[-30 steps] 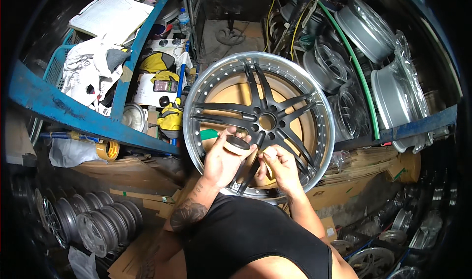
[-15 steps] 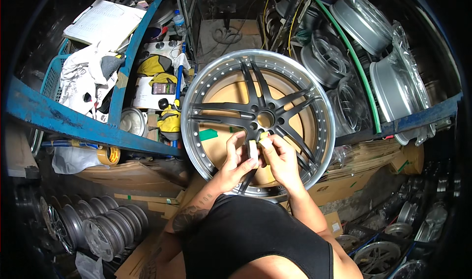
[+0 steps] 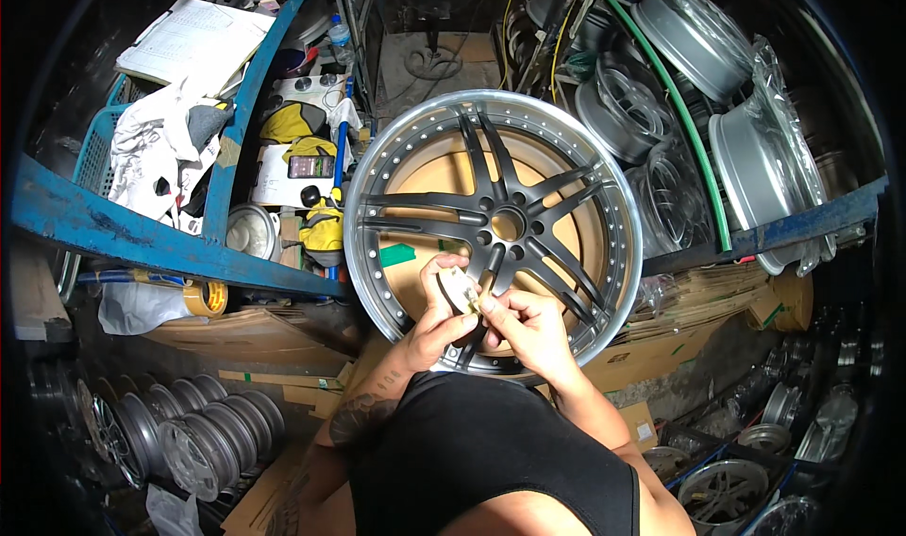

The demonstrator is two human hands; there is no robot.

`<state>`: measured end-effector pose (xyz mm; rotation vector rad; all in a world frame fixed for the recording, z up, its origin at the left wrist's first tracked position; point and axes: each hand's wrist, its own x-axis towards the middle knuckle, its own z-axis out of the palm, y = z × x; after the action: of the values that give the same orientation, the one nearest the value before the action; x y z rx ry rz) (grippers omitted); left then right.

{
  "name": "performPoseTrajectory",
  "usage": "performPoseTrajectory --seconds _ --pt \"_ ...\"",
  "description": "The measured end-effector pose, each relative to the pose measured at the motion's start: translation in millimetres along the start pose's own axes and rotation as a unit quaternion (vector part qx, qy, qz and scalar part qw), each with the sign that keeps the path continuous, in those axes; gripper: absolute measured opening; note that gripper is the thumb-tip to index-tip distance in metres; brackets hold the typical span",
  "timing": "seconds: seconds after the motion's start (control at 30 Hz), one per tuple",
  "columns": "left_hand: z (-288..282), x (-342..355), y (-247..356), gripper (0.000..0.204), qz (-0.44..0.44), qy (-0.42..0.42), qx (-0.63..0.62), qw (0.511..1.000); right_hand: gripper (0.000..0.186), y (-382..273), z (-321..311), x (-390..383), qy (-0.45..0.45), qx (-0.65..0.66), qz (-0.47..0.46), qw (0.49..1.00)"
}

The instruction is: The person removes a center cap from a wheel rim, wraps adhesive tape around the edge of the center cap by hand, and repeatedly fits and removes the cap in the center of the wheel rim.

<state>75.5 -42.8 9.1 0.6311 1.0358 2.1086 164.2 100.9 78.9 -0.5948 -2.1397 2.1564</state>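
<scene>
My left hand [image 3: 439, 314] holds a small round disc [image 3: 459, 291] with a cream face and a dark edge, tilted up over the lower spokes of a large wheel. My right hand [image 3: 524, 324] pinches a small yellowish piece [image 3: 477, 306] against the disc; I cannot make out what that piece is. The wheel [image 3: 613, 234] has black twin spokes and a silver lip with a ring of studs, and tan cardboard [image 3: 420, 182] shows behind its openings. A green strip [image 3: 396, 253] lies on that cardboard, left of my hands.
Blue shelving [image 3: 142, 239] at the left holds papers, cloths, yellow gloves [image 3: 323, 234], a phone [image 3: 313, 166] and a bottle [image 3: 341, 36]. Wrapped silver wheels [image 3: 755, 177] crowd the right rack. More wheels [image 3: 203, 442] and flattened cardboard [image 3: 245, 328] lie below.
The disc in my left hand has turned from dark face up to cream face showing. My right hand has moved in to meet it, and both hands are slightly lower than half a second ago.
</scene>
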Motion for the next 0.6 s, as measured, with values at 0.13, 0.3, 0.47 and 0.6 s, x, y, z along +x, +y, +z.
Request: performPoseTrajectory --seconds 0.13,0.3,0.47,0.6 --pt "3.3 1.3 5.4 0.087 0.012 -0.018 0.04 0.999 0.027 4.4 1.5 0.0 -0.008 -0.014 -0.005 1.0" --pt "-4.7 2.4 -7.5 0.092 0.088 0.008 0.208 0.974 0.025 6.0 5.4 1.6 0.002 -0.007 -0.013 1.0" --pt "-4.8 6.4 -7.7 0.096 0.133 0.033 0.342 0.93 0.027 2.9 7.3 2.5 -0.013 -0.011 0.012 1.0" --pt "-1.6 9.8 -3.0 0.092 0.176 0.032 0.397 0.9 0.025 3.7 9.8 4.7 0.009 -0.031 -0.037 0.999"
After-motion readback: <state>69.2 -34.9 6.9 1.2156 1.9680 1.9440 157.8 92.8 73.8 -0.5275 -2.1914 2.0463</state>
